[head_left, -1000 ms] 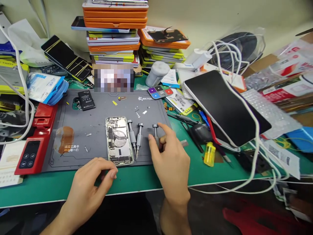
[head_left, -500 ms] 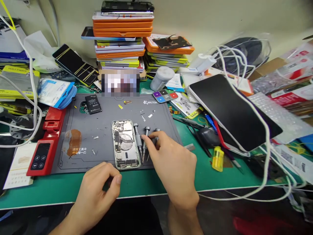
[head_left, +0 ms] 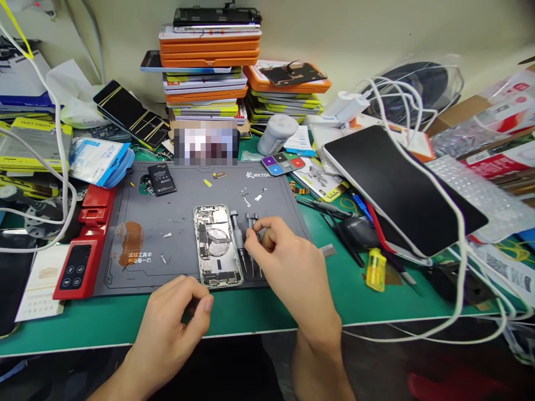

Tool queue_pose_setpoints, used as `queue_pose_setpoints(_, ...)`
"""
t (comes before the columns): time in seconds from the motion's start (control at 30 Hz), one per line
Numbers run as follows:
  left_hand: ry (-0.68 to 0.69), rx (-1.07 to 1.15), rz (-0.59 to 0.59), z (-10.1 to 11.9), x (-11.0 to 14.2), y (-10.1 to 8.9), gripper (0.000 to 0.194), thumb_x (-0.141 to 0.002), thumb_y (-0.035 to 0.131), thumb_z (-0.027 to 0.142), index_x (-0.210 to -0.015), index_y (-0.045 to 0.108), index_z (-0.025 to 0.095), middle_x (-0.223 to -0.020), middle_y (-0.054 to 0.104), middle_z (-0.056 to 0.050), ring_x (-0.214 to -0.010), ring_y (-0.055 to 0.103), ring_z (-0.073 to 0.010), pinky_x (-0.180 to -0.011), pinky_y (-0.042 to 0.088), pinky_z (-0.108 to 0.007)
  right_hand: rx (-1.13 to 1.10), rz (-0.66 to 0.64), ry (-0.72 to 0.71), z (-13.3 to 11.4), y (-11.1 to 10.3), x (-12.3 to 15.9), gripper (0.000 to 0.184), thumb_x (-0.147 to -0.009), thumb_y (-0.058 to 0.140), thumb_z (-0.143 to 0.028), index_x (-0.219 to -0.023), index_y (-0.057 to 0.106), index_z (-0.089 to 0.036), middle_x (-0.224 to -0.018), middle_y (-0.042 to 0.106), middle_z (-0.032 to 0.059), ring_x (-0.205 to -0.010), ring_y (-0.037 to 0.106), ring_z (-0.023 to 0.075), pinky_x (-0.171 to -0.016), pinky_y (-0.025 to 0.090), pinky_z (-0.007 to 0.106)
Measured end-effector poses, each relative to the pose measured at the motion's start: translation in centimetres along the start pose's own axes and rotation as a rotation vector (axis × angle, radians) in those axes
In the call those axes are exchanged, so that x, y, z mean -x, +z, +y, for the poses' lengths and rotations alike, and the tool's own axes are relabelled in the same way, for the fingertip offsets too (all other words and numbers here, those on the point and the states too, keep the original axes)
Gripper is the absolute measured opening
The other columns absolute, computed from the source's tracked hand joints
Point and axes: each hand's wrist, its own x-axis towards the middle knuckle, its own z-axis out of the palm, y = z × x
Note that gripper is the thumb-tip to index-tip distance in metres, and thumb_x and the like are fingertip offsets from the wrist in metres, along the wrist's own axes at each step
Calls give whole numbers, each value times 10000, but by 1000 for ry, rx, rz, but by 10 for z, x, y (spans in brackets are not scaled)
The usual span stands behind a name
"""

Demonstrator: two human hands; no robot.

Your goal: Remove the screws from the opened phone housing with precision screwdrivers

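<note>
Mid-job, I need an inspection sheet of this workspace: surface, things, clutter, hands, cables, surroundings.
Surface: dark grey work mat on a green benchtop; spills, nothing seen.
Things: opened, pale-rimmed phone lies beside slim grey screwdrivers; flat black battery near the mat's far left corner.
Clutter: small metal pieces lie loose on the mat.
Hands: right hand at the screwdrivers, grip unclear; left hand near the phone's lower end, nothing seen in it.
Cables: white cable crosses a black-screened tablet.
Surroundings: orange cases stacked before a pale wall.
</note>
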Motion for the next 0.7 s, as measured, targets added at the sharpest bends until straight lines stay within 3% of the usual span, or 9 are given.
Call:
queue_pose_setpoints(0.17, -17, -3, -16, 1, 0, 0, 202, -1124, 576, 218, -922, 577, 217, -803, 616, 39, -720, 566, -99, -665, 438, -238, -255, 218, -70, 6, -1, 10, 190, -966, 598, -397, -976, 641, -212, -701, 622, -27, -595, 552, 136, -598, 441, 277)
queue_pose_setpoints(0.27, -36, 25, -16, 0, 0, 0, 152, -1104, 641, 236, -956, 608, 227, -848, 653, 44, -752, 598, -95, -690, 467, -231, -360, 382, -133, 10, 3, 18, 111, -939, 636, -270, -1019, 668, -199, -906, 731, 31, -661, 621, 127, -576, 497, 253)
queue_pose_setpoints(0.33, -30, 62, -1, 0, -1, 0, 105, -1084, 690, 235, -990, 644, 240, -892, 691, 49, -797, 637, -89, -730, 497, -219, -585, 411, -172, 9, 8, 25, 65, -973, 635, -218, -1035, 636, -201, -1012, 770, 52, -647, 650, 117, -518, 509, 233)
queue_pose_setpoints(0.43, 3, 119, 50, 1, -3, 0, 80, -1041, 756, 203, -1031, 696, 256, -936, 734, 59, -857, 691, -75, -786, 538, -187, -1007, 365, -201, 3, 13, 34, 66, -1048, 623, -247, -1035, 565, -216, -907, 784, 25, -548, 638, 122, -433, 510, 228)
queue_pose_setpoints(0.53, 22, 156, 117, 3, -5, 0, 90, -1009, 785, 168, -1026, 738, 243, -934, 761, 56, -853, 727, -65, -789, 571, -153, -1305, 227, -139, -6, 17, 41, 46, -1085, 575, -267, -1116, 572, -234, -858, 791, -1, -542, 666, 137, -432, 563, 233)
queue_pose_setpoints(0.7, 1, 136, 182, 7, -7, -3, 164, -984, 776, 82, -1038, 804, 234, -981, 819, 50, -901, 782, -69, -834, 605, -118, -1494, 58, -23, -10, 22, 50, 315, -1105, 578, -247, -1418, 569, -276, -940, 811, -5, -557, 699, 126, -468, 624, 228)
